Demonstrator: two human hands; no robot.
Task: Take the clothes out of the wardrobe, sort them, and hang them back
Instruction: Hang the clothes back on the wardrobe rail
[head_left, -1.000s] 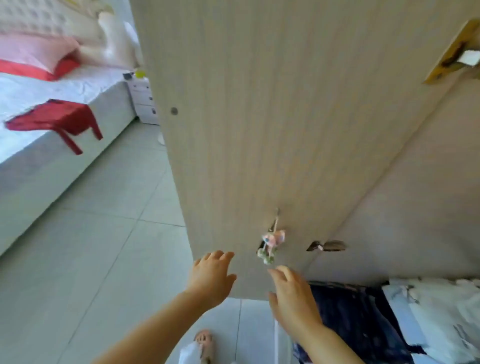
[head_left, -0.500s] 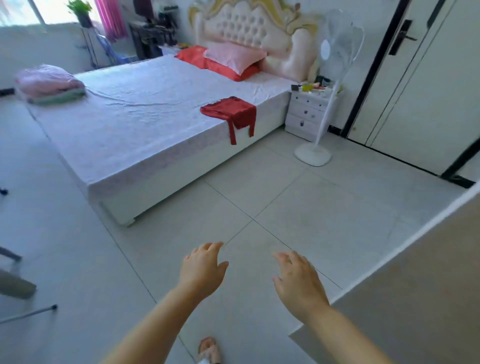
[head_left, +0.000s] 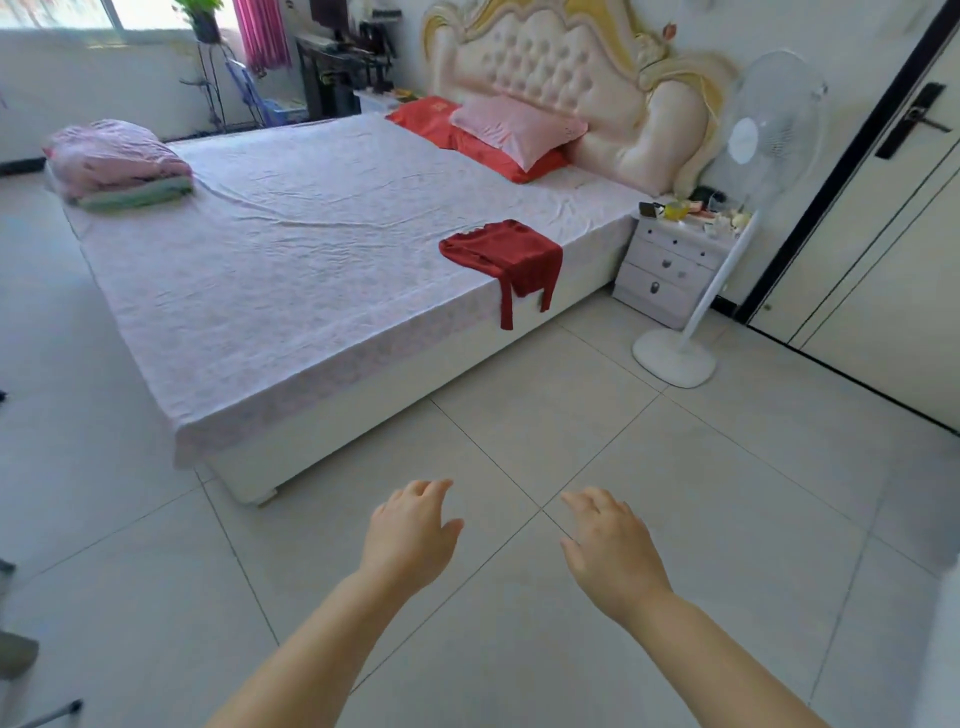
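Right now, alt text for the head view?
The left hand and right hand reach forward, open and empty, over a tiled floor. Ahead, a red garment lies on a bed, partly hanging over its edge.

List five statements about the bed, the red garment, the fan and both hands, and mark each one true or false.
1. The red garment lies at the edge of the bed, with parts hanging over the side. True.
2. The left hand grips a hanger. False: it holds nothing, its fingers relaxed above the floor.
3. The standing fan stands on the floor beside the nightstand. True.
4. The right hand rests on the red garment. False: it is well apart from it, empty, above the floor tiles.
5. The folded pink bedding leans against the headboard. False: it lies at the foot end of the bed, far from the headboard.
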